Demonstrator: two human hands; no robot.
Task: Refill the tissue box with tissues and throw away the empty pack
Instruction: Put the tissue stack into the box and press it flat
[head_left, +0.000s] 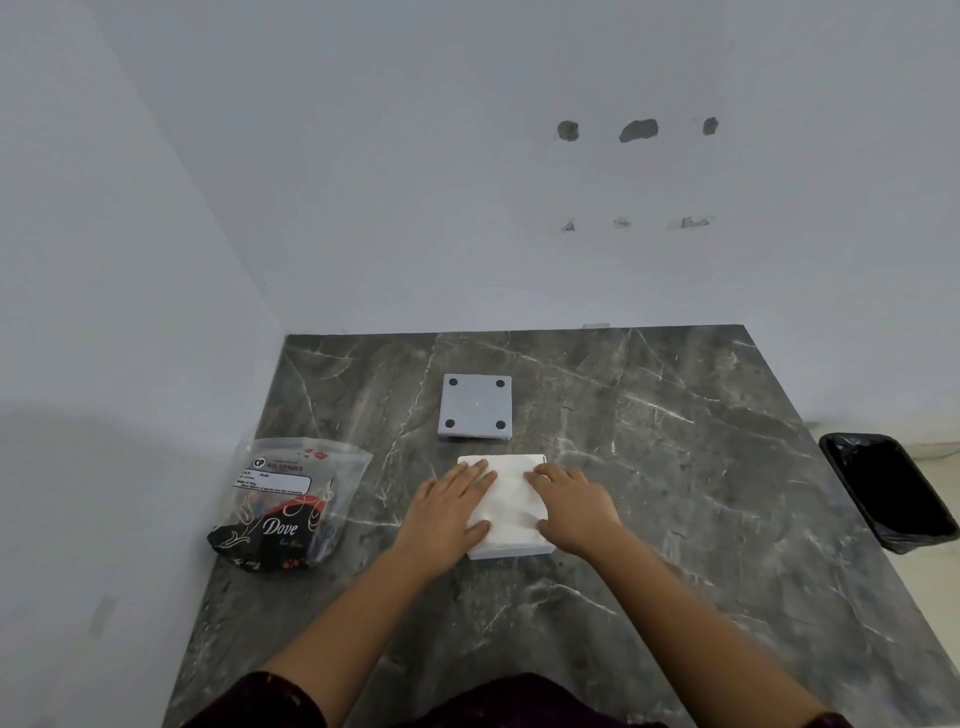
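Note:
A white stack of tissues (511, 499) fills the grey square tissue box (511, 552), whose front wall shows below the stack. My left hand (447, 512) lies flat on the stack's left side and my right hand (574, 506) lies flat on its right side, both with fingers spread and pressing down. Behind the box lies its grey square base plate (475, 406), with four dark round feet facing up. The clear and black tissue pack (288, 506) lies crumpled to the left, near the wall.
The dark marble counter (675, 467) meets white walls at the back and left. A black-lined bin (888, 493) stands off the counter's right edge, lower down.

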